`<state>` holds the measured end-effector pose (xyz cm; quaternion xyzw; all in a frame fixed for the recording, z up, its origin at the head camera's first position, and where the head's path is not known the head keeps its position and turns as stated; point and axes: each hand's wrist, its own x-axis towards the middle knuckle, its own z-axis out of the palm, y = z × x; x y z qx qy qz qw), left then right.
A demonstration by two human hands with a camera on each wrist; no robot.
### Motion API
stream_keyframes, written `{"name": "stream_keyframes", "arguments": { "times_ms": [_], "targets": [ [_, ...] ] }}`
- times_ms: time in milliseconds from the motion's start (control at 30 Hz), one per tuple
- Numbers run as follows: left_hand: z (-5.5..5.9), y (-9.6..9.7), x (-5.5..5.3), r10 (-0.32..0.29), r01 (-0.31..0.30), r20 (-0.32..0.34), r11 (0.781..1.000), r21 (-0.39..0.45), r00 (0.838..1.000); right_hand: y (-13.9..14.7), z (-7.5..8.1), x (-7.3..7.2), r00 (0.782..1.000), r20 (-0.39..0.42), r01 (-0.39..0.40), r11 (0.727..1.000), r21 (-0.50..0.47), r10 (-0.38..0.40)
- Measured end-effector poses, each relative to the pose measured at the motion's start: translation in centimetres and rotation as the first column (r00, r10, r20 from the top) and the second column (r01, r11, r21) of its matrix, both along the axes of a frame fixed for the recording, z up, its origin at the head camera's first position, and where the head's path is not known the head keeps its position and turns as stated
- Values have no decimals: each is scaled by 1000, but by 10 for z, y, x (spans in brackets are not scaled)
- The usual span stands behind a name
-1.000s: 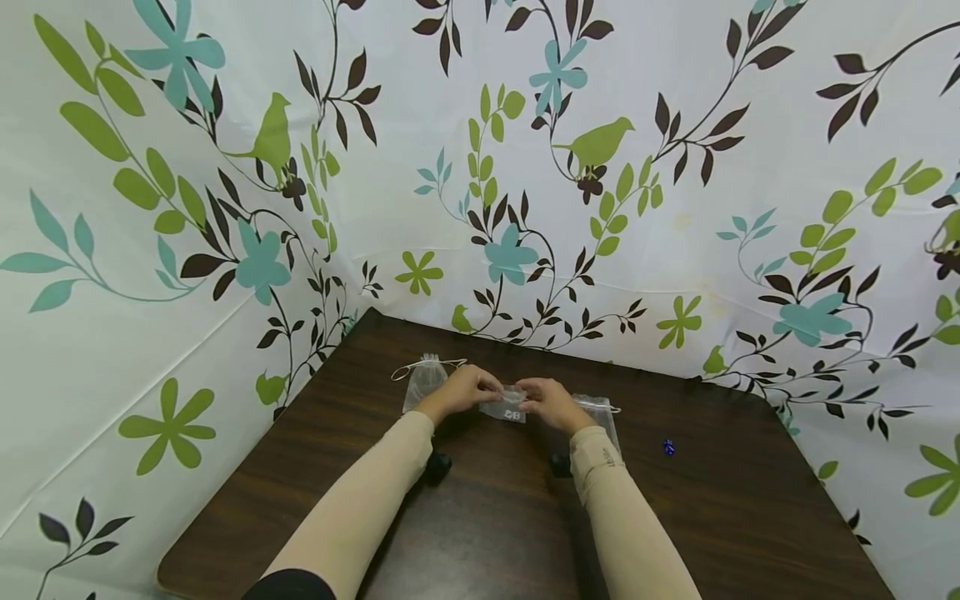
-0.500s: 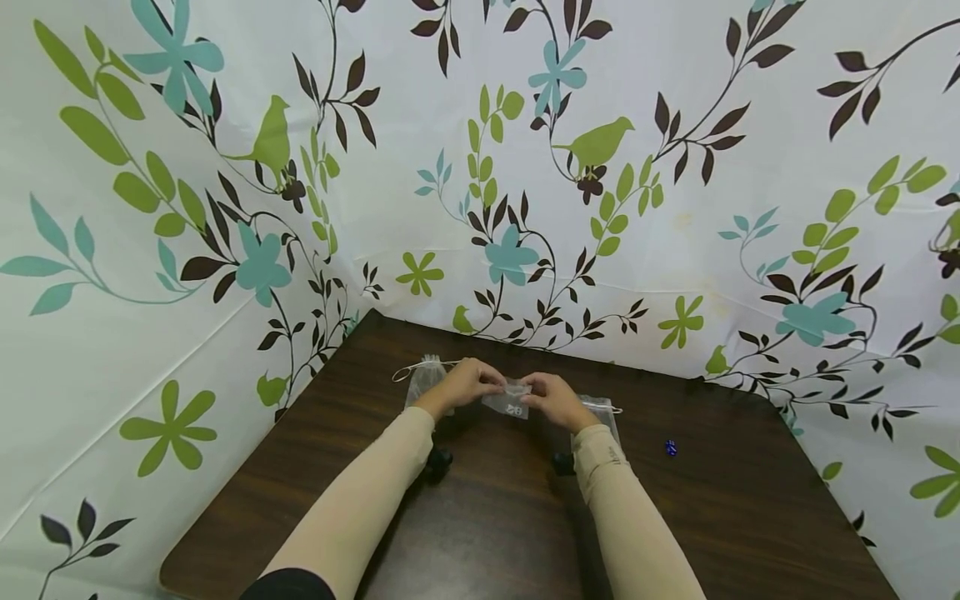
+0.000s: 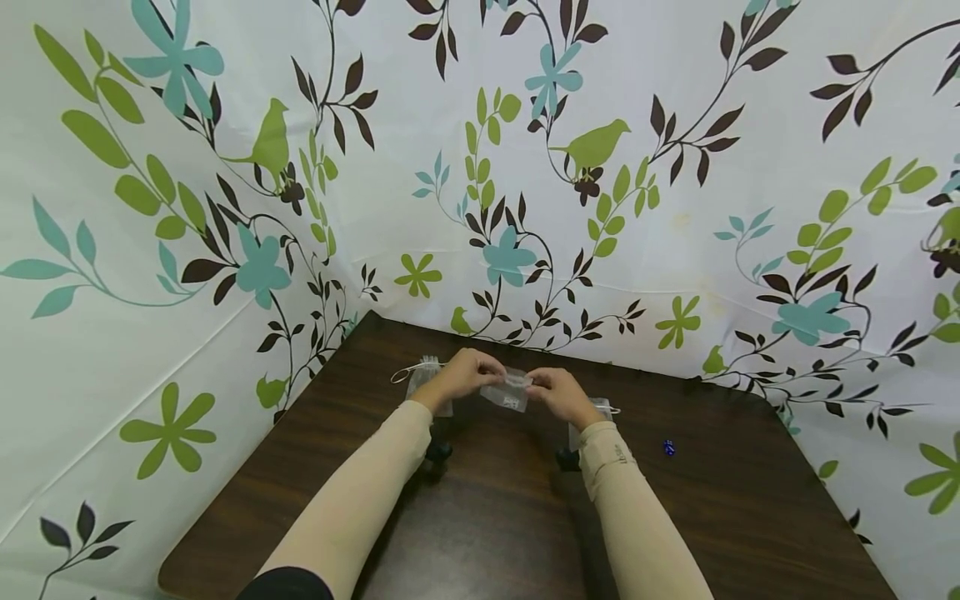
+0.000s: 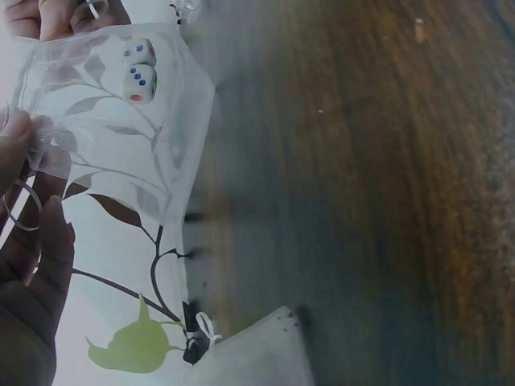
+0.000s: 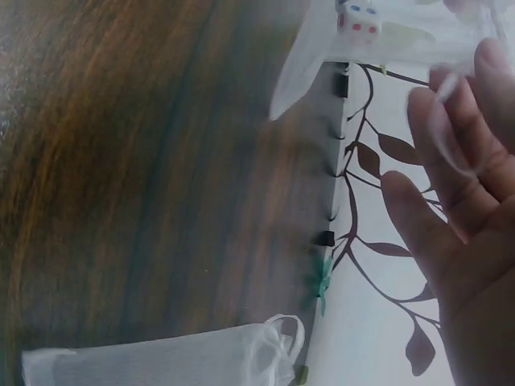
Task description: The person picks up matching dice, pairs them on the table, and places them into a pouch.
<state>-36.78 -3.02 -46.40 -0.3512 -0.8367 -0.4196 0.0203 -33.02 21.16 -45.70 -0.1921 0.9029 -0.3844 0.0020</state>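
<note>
A sheer white drawstring pouch (image 3: 512, 393) hangs between my two hands above the far part of the table. White dice (image 4: 140, 72) with blue and red pips lie inside it, visible through the mesh. My left hand (image 3: 463, 375) pinches one side of the pouch's top between thumb and fingers. On the other side, my right hand (image 3: 561, 395) pinches the top edge. A thin cord loop (image 4: 26, 211) dangles at the left fingers, and another cord loop (image 5: 447, 129) curves by the right fingers.
Two more sheer pouches lie on the dark wooden table (image 3: 487, 517): a left pouch (image 3: 420, 382) and a right pouch (image 5: 161, 359), each partly behind an arm. Small blue dice (image 3: 669, 447) sit further right. A patterned curtain (image 3: 480, 167) rises behind the table's far edge.
Both hands have lifted the pouch slightly and moved it away from me. The right hand has shifted a little to the right, and the pouch now hangs more tilted.
</note>
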Motion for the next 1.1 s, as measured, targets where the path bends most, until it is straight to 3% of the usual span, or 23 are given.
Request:
{"name": "stream_keyframes", "arguments": {
  "times_ms": [133, 567, 800, 1100],
  "targets": [
    [4, 1, 1, 8, -9, 11, 1000, 8, 1000, 2, 4, 4, 1000, -28, 14, 1000, -11, -14],
    [16, 2, 1, 9, -7, -39, 1000, 30, 999, 5, 16, 6, 989, -138, 63, 998, -1, -62],
    [21, 2, 3, 13, -12, -17, 999, 39, 1000, 8, 20, 7, 987, -135, 90, 996, 25, -86],
    [15, 3, 0, 62, -61, -82, 998, 14, 995, 11, 17, 6, 992, -101, 76, 996, 39, -72]
  ]
}}
